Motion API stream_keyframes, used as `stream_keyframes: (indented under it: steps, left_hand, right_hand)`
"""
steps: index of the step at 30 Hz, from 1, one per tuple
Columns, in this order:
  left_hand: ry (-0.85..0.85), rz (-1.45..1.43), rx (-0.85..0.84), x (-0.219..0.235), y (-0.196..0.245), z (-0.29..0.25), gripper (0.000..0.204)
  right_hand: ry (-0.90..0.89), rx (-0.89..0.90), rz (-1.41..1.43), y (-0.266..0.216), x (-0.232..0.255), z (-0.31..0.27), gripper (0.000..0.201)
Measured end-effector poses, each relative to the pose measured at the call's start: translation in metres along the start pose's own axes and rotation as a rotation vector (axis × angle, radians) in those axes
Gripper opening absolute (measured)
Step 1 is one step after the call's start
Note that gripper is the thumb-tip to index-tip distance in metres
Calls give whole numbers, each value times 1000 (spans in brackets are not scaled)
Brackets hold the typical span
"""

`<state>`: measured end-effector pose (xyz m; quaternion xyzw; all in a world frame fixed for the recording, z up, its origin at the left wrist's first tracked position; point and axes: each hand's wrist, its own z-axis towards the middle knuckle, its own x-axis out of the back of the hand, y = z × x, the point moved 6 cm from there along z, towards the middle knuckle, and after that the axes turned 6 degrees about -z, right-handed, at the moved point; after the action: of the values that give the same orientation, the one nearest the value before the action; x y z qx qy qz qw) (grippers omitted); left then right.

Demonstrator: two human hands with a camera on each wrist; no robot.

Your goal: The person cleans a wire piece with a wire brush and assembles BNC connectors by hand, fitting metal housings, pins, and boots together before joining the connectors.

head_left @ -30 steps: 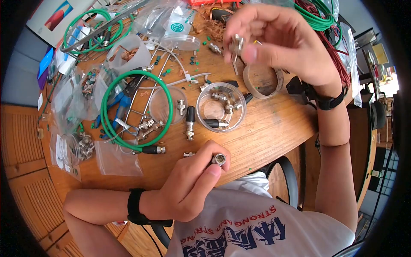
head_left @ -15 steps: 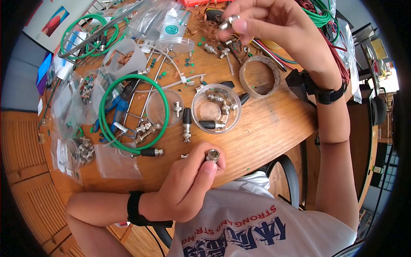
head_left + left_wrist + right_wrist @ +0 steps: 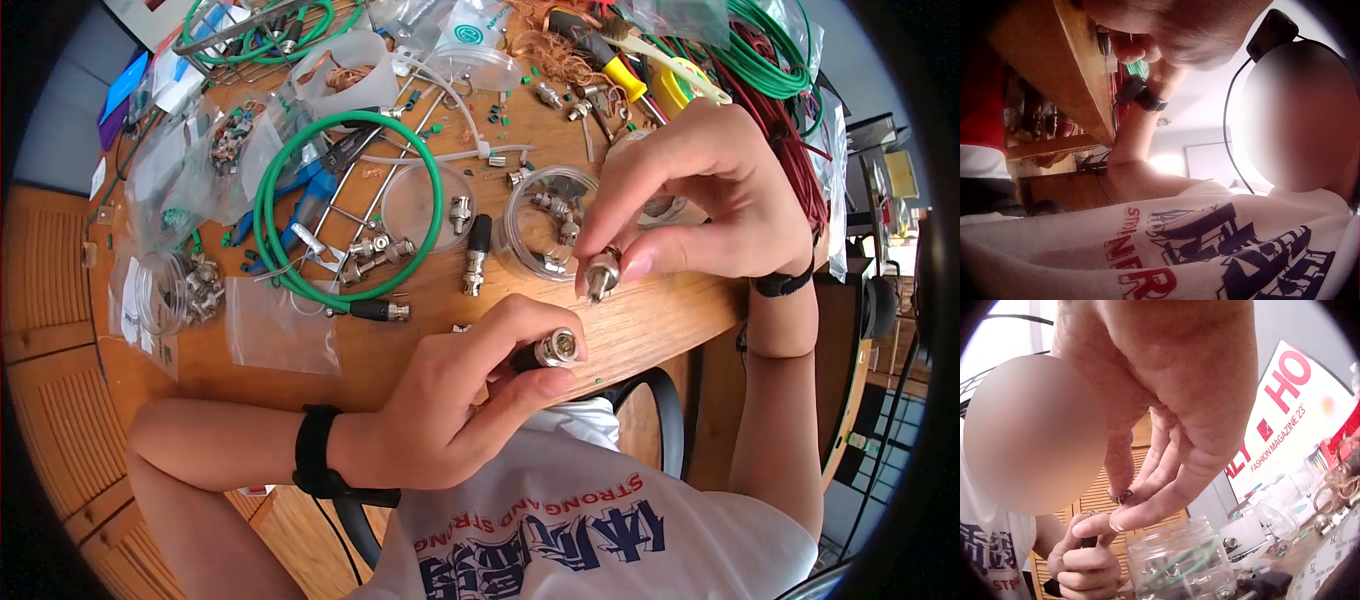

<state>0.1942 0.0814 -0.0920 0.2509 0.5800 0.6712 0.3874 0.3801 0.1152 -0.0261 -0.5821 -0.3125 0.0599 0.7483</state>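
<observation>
Near the table's front edge, the left hand (image 3: 455,395) grips a black-bodied metal connector (image 3: 558,346), its round open end facing up. Just right of and above it, the right hand (image 3: 715,195) pinches a small metal connector (image 3: 603,272) between thumb and fingertips; the two parts stand apart. In the right wrist view the right hand (image 3: 1172,419) holds its small part (image 3: 1124,496) close above the left hand (image 3: 1088,565). A round clear dish (image 3: 512,235) with connectors lies behind. The left wrist view shows the left hand (image 3: 1191,31) at the top, its held part hidden.
A coiled green cable (image 3: 437,190) lies over blue-handled pliers (image 3: 315,190). A black-and-silver connector (image 3: 477,255) lies beside a clear lid. Plastic bags (image 3: 280,320), copper strands (image 3: 550,55), a yellow-and-black tool (image 3: 625,78) and red cables (image 3: 790,130) surround the work area.
The right hand has come down and toward the front edge with its small connector, near the left hand. The left hand has shifted slightly right and up, with more of its connector showing.
</observation>
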Motion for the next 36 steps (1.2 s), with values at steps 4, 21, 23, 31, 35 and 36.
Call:
stream_keyframes:
  steps: [4,21,23,31,35,36]
  left_hand:
    - [-5,-34,15,1,4,1,24]
    - [-10,-16,-23,-1,2,0,33]
    - [1,-26,-31,0,2,0,33]
    - [-19,-41,51,0,4,1,36]
    - [-1,-54,59,0,1,0,36]
    - [-15,-61,90,2,-3,-1,26]
  right_hand:
    - [-26,-117,217,5,-1,-1,20]
    - [-104,-5,328,4,-5,5,13]
    - [-89,26,293,4,-4,4,12]
    - [-47,73,174,0,0,3,9]
    - [-35,84,158,1,-1,3,11]
    - [-42,120,119,0,-2,4,12]
